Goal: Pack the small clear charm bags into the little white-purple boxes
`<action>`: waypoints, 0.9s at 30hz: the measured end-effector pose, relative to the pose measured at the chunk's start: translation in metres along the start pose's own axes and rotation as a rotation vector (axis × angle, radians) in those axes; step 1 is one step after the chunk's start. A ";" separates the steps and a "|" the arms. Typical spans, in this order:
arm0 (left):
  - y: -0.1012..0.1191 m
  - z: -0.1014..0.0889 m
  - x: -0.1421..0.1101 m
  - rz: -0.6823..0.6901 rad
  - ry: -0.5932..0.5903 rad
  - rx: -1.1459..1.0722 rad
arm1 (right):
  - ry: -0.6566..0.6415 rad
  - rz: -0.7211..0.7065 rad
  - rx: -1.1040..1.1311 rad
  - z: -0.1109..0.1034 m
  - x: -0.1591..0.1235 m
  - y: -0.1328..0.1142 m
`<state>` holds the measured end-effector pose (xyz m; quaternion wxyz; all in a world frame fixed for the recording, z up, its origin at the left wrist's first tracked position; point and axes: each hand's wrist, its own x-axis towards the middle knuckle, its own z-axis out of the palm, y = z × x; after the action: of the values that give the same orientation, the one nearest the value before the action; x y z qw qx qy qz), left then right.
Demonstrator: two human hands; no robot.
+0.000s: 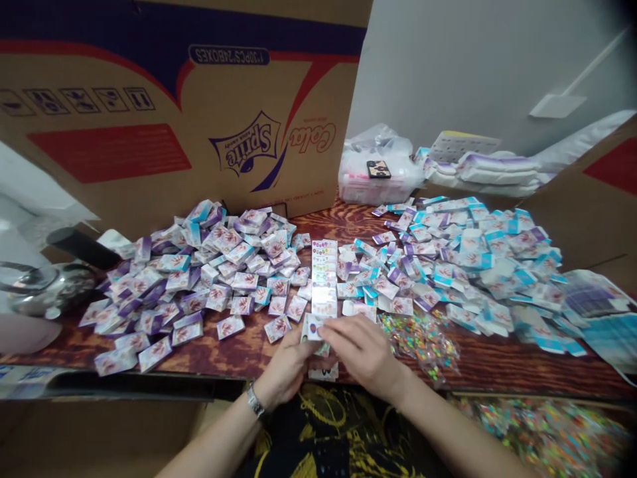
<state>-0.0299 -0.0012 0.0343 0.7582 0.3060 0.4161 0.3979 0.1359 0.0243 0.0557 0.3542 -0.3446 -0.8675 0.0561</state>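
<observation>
My left hand [284, 373], with a metal watch on its wrist, is closed around a small stack of white printed cards or folded paper [312, 329] near the table's front edge. My right hand [369, 350] pinches the near edge of that same piece, its fingertips beside a dark oval print. Just beyond, a long printed paper strip [324, 272] with coloured rows lies on the table; whether it joins the held piece I cannot tell. Small filled-out boxes [243, 282] heap up to the left, and flatter white, purple and blue boxes [462, 255] pile to the right.
Clear sachets of colourful candy [423, 342] lie right of my hands, with more sachets [552, 431] below the table edge. A large carton [164, 126] stands behind. A phone [379, 169] rests on a plastic bag [378, 189]. A metal kettle [54, 289] is far left.
</observation>
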 end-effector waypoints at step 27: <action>-0.009 0.005 0.043 0.482 -0.088 0.971 | -0.110 0.507 0.095 -0.019 -0.052 0.019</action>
<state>-0.0078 0.0303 0.0133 0.4340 0.7241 0.4378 0.3092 0.1856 0.0027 0.0331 0.2971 -0.5304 -0.7678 0.2023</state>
